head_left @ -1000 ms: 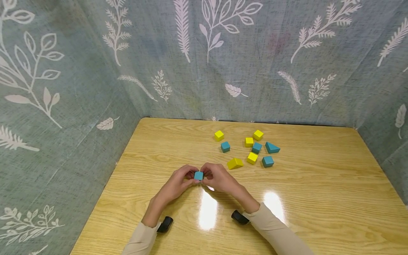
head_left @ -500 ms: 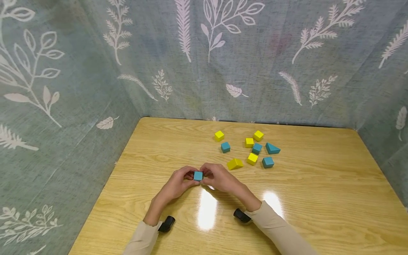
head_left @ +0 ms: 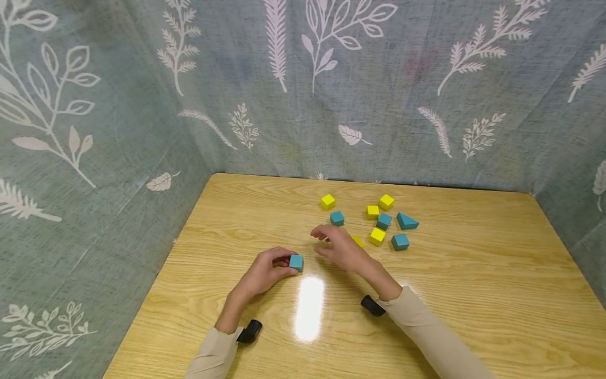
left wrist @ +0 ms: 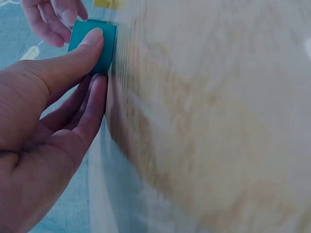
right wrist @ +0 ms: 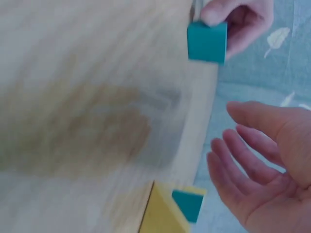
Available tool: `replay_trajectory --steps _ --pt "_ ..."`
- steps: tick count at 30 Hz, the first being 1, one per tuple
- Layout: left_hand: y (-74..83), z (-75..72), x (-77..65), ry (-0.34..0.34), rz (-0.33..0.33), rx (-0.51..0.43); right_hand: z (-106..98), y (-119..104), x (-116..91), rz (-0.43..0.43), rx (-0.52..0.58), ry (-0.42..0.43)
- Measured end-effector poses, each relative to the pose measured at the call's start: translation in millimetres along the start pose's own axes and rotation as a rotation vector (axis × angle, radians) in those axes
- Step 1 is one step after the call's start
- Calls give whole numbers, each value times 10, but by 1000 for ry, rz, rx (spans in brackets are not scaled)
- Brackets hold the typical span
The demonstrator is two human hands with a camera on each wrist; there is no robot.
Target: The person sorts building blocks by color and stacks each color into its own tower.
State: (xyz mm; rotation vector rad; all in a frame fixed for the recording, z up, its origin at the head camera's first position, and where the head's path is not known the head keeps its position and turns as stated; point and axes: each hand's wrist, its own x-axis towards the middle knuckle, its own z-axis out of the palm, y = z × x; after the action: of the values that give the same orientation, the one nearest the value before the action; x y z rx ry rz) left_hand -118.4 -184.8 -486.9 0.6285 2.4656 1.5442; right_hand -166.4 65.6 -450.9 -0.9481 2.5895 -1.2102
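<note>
Near the front middle of the table, a blue cube (head_left: pixel 296 262) is pinched between the thumb and fingers of my left hand (head_left: pixel 265 271). The left wrist view shows the thumb lying across one face of this cube (left wrist: pixel 108 51), with fingertips at its lower side. To its right, my right hand (head_left: pixel 344 249) is raised with fingers spread and relaxed, holding nothing. That hand partly covers a yellow triangular block (head_left: pixel 358 241) in the head view. Just beyond its fingertips lies another blue cube (head_left: pixel 337 218). In the right wrist view, the yellow triangular block (right wrist: pixel 163 213) shows below the hand.
Yellow cubes (head_left: pixel 377 236) and blue cubes (head_left: pixel 400 242) lie loosely grouped at the back right of the wooden table (head_left: pixel 473 273). A blue triangular block (head_left: pixel 407 221) is beside them. Patterned cloth (head_left: pixel 293 131) surrounds the back and sides.
My right hand has let go of the blue cube and moved right and away toward the other blocks, its fingers spreading. The left hand keeps its grip in nearly the same place.
</note>
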Motion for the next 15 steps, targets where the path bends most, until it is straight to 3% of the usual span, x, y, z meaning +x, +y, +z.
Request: replay_trajectory --steps 10,15 --pt "48 -7 -15 -7 -50 -30 -162 209 128 -7 -141 231" --pt "42 -5 -24 -13 -59 -36 -209 260 173 51 -183 219"
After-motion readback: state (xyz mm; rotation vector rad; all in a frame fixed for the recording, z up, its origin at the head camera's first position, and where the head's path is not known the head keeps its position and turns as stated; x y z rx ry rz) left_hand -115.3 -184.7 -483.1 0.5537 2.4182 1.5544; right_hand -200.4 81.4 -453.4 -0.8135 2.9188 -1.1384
